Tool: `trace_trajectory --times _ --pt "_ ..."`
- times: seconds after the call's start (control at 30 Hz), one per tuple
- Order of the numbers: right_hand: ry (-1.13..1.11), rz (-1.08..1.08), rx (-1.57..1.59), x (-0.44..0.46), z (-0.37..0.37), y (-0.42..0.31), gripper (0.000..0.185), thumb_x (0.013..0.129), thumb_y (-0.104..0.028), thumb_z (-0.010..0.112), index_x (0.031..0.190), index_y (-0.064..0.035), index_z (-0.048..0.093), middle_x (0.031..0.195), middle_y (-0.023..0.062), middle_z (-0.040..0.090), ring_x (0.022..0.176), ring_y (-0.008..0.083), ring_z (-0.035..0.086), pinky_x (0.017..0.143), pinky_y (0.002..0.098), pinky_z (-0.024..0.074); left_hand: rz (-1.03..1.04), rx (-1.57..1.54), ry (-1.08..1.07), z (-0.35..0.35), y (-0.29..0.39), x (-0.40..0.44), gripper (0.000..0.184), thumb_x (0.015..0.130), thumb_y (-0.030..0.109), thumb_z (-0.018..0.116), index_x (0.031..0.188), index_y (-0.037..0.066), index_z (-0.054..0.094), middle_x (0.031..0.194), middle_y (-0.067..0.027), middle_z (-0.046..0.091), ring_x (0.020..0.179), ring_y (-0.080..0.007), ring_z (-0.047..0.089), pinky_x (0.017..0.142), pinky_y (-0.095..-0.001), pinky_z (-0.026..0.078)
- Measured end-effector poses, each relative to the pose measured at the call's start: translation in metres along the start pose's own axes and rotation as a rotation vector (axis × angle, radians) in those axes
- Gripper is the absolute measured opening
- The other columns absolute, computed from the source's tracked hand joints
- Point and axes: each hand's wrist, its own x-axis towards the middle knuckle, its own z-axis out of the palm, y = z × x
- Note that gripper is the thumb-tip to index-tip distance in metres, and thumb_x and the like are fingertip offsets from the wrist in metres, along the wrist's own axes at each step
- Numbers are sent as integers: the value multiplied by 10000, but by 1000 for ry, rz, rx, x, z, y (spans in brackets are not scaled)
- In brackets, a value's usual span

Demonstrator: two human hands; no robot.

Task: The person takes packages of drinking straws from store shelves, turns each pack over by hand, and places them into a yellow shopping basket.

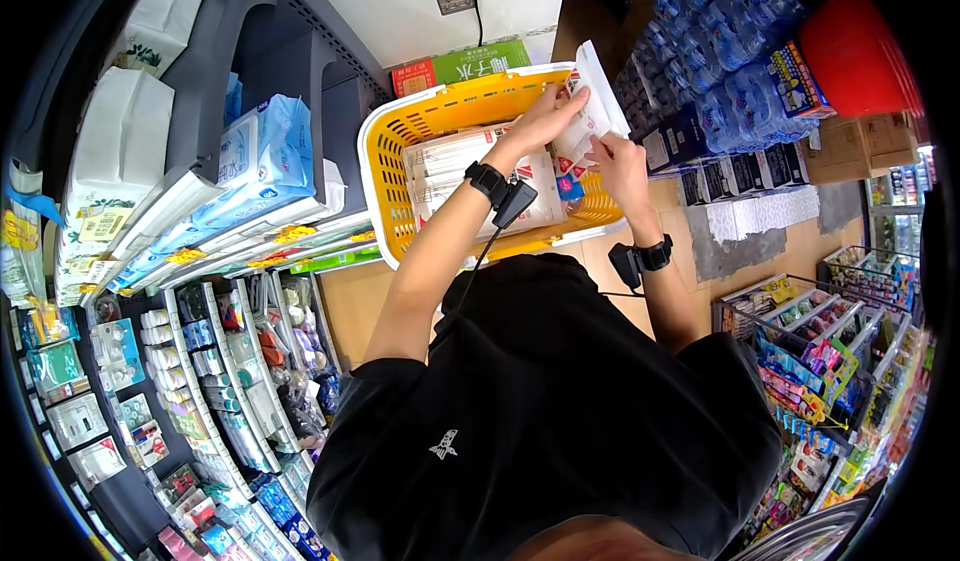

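Note:
My left hand (553,119) holds a white plastic packet (598,91) with red print by its upper part. My right hand (622,166) has its fingers closed at the lower right edge of that same packet. Both hands are over the right side of a yellow shopping basket (385,176) with a white rim. Inside the basket lie several white packs (450,166) with red print, and a small blue and pink item (570,188) sits near its right wall. What the packets contain cannot be made out.
Shelves with blue tissue packs (270,146) and white bags (120,151) rise on my left. Shrink-wrapped water bottles (735,101), cardboard boxes (865,146) and a red container (855,51) stand on the right. A green and red carton (460,66) is behind the basket; wire racks (800,341) stand lower right.

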Motion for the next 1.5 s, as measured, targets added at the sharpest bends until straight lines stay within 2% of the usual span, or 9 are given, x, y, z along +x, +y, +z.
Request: trace_trajectory --times 0.23,0.3,0.57,0.83,1.03,1.13,1.2,1.43,1.5 --pt "18 -74 -237 1 3 16 242 948 -118 643 891 116 666 761 210 711 729 250 752 568 300 592 45 79 19 6 6 -6 758 950 562 570 1304 -100 467 1230 -256 609 1112 -292 622 959 -370 475" --pt "92 24 -149 -4 -4 2 244 894 -189 697 859 53 712 756 261 668 706 408 687 640 416 553 -86 46 -68 3 24 -17 803 928 558 600 1331 -115 429 1234 -265 604 1147 -319 615 976 -379 471" --pt "84 99 -156 -19 -46 -36 272 871 -238 740 831 31 730 670 189 692 580 268 715 561 333 545 -87 63 37 6 2 -8 928 873 595 656 1336 -162 385 1274 -297 565 1198 -332 589 1000 -383 465" --pt "56 33 -270 -31 -55 -47 328 845 -228 768 1029 37 705 793 236 716 700 329 736 629 367 573 -40 -19 52 4 -2 -16 956 871 606 653 1352 -172 374 1293 -297 556 1211 -336 582 1000 -366 472" --pt "-2 27 -250 -32 -59 -47 315 845 -200 759 1027 47 691 808 253 707 729 362 727 635 376 569 -96 57 -19 8 -4 -20 955 908 662 571 1404 -127 362 1390 -284 497 1281 -327 526 1025 -379 454" --pt "5 34 -281 -30 -59 -44 278 849 -167 739 1020 44 682 784 273 680 719 386 710 621 395 556 -153 30 -51 14 -8 -19 945 907 679 553 1393 -117 396 1371 -276 517 1257 -322 548 964 -376 500" --pt "0 38 -279 -30 -62 -52 252 850 -149 727 1010 40 679 772 279 666 718 397 700 618 404 550 -134 66 -41 16 -7 -21 882 904 651 573 1337 -107 451 1232 -258 615 1169 -305 620 978 -356 478" --pt "44 -65 -287 -30 -66 -52 193 839 -107 702 971 31 673 754 274 652 727 424 677 630 422 541 -129 102 -40 15 -4 -25 815 926 626 558 1290 -101 493 1186 -245 633 1080 -302 656 924 -359 502" --pt "45 -52 -284 -33 -71 -58 189 838 -107 699 964 31 673 756 274 653 730 425 676 635 427 540 -177 148 -85 13 1 -28 856 942 650 514 1358 -97 466 1280 -249 589 1144 -298 619 891 -350 528"
